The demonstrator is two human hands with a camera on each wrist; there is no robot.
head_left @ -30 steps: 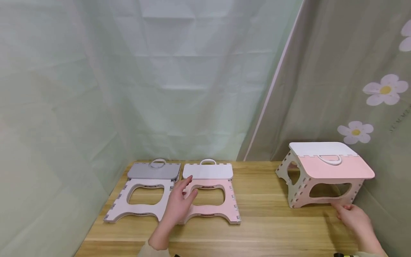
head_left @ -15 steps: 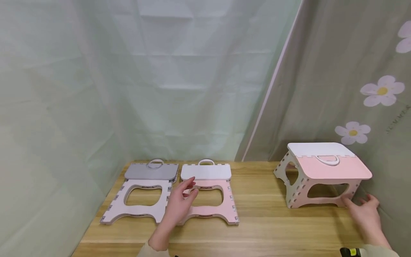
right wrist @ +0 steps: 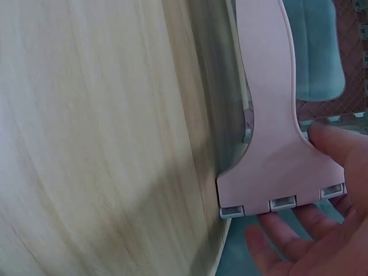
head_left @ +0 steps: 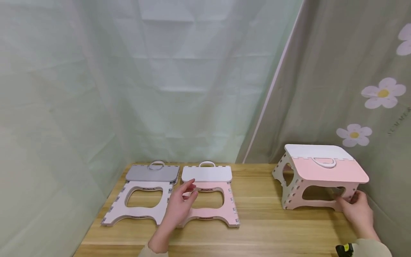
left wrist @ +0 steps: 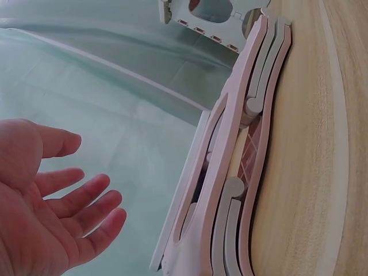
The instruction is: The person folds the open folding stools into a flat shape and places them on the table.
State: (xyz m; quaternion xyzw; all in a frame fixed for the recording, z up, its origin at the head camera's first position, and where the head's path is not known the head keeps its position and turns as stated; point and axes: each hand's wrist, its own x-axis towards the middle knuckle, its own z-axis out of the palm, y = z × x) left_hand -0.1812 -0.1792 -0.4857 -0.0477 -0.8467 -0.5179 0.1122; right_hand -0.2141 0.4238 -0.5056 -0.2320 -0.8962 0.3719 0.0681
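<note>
At the right of the table stands an unfolded pink-and-white folding stool (head_left: pixel 334 169) with a small handle on its top. My right hand (head_left: pixel 358 214) grips its near right leg. In the right wrist view, my thumb (right wrist: pixel 330 138) lies on the pink face of the leg, and my fingers (right wrist: pixel 284 236) reach round its outer edge. On the left, my left hand (head_left: pixel 179 203) hovers, fingers loosely bent and holding nothing. Below and beside it lies a folded pink stool (head_left: pixel 229 205) with a white upper panel. The left wrist view shows that stool's side edge (left wrist: pixel 230 167) apart from my fingers.
Left of the folded pink stool lies a folded grey-and-white stool (head_left: pixel 152 173). The wooden table (head_left: pixel 253 228) spans the front. A pale green curtain (head_left: pixel 192 89) hangs behind, and a flowered grey curtain (head_left: pixel 321 89) closes in the right side near the standing stool.
My right hand has moved from the standing stool's lower front edge round to its right leg and taken hold there. The stool has shifted slightly left. My left hand has hardly moved.
</note>
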